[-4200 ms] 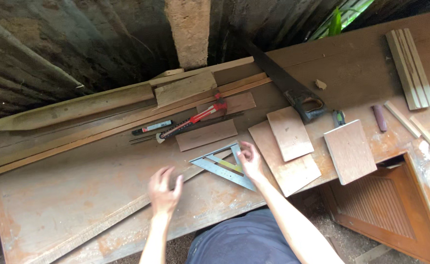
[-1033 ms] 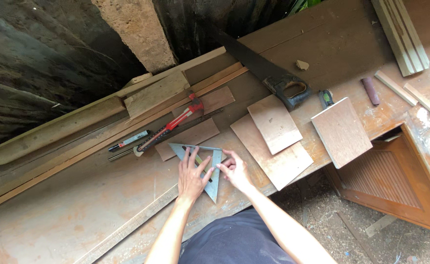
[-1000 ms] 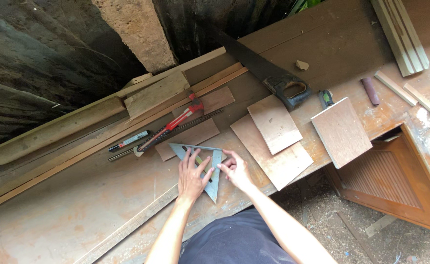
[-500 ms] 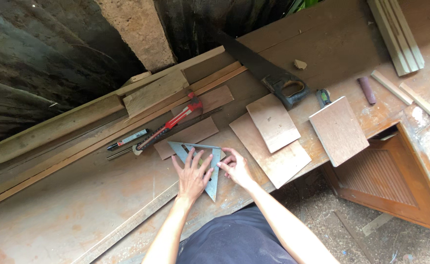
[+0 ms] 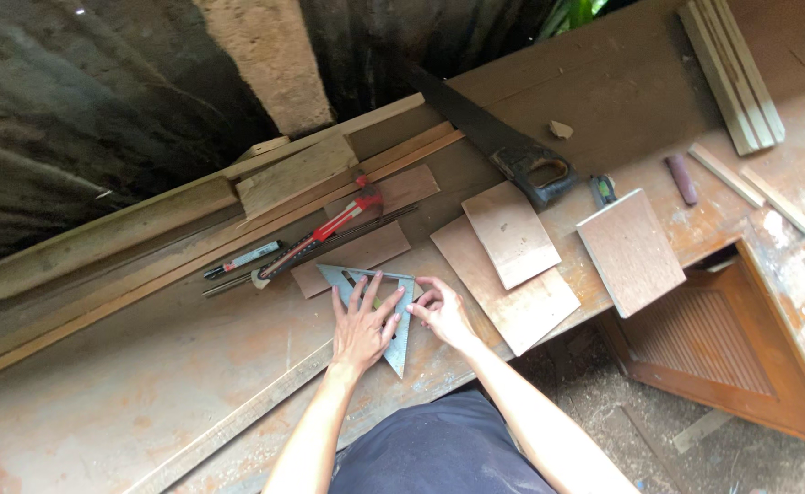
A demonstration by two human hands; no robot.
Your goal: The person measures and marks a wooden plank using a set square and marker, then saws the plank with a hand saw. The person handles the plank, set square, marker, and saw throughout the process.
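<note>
My left hand [image 5: 363, 322] lies spread flat on the triangular square [image 5: 393, 337]; my right hand [image 5: 439, 309] pinches its edge on the counter [image 5: 146, 402].

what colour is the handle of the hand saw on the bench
Black, seen in the head view: the saw handle.

grey-blue set square [image 5: 400, 343], red-handled knife [image 5: 315, 240]
</note>
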